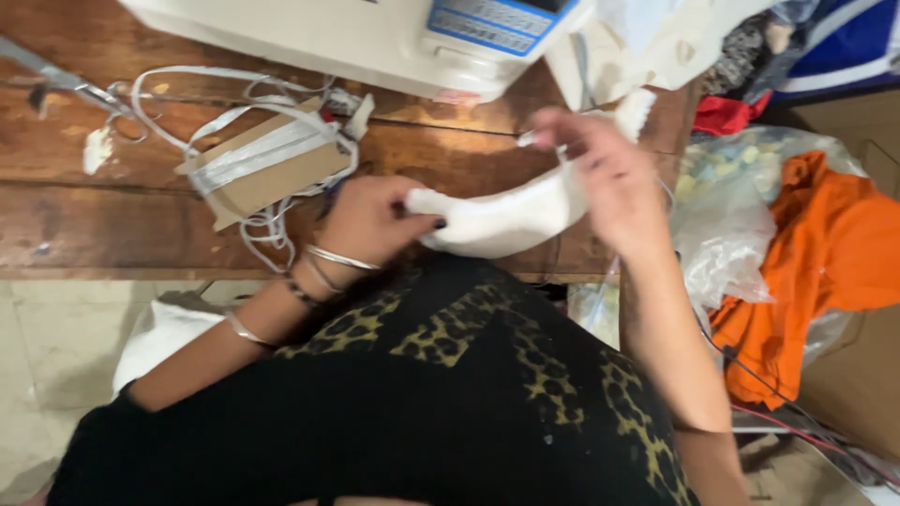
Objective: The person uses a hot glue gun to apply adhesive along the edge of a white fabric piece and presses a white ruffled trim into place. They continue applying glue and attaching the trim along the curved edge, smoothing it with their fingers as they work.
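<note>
A curved white fabric piece [502, 220] is stretched between both hands above the front edge of the wooden table [84, 225]. My left hand [370, 220], with bangles on the wrist, pinches its left end. My right hand [600, 173] is raised and blurred, gripping the piece's right end near the sewing machine. A black and gold patterned garment covers my lap below.
A white sewing machine [375, 37] stands at the table's back. A cardboard card wound with white elastic tape [262, 164] lies left, with scissors [66, 84] beyond. Orange cloth [825, 244] and a plastic bag [731, 234] pile up on the right.
</note>
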